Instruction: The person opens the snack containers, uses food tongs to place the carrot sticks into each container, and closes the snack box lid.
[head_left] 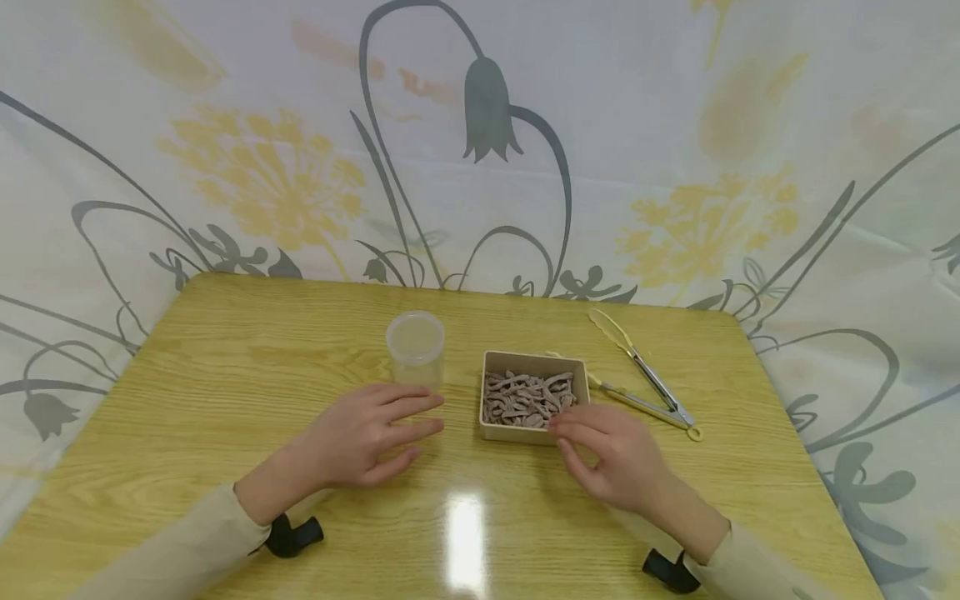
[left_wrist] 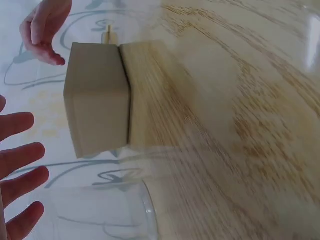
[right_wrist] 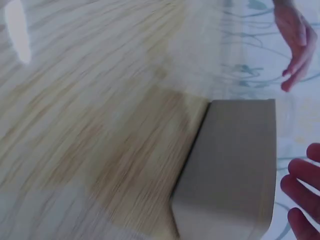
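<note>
My left hand (head_left: 367,437) hovers with fingers spread just in front of a clear plastic jar (head_left: 416,342), which stands upright; part of its base is hidden by the fingers. To the right of the jar sits a beige rectangular box (head_left: 517,434) holding many small greyish-brown curved strips (head_left: 525,400). My right hand (head_left: 618,454) is at the box's front right corner, fingers loosely bent. In the right wrist view its fingers (right_wrist: 302,192) appear beside the box wall (right_wrist: 230,160) with nothing visible between them.
Metal tongs (head_left: 657,383) with pale yellow tips lie spread on the table behind and right of the box, one tip partly hidden by it. The wooden table (head_left: 262,333) meets a patterned cloth (head_left: 600,150) at its back. Light glares off the front middle.
</note>
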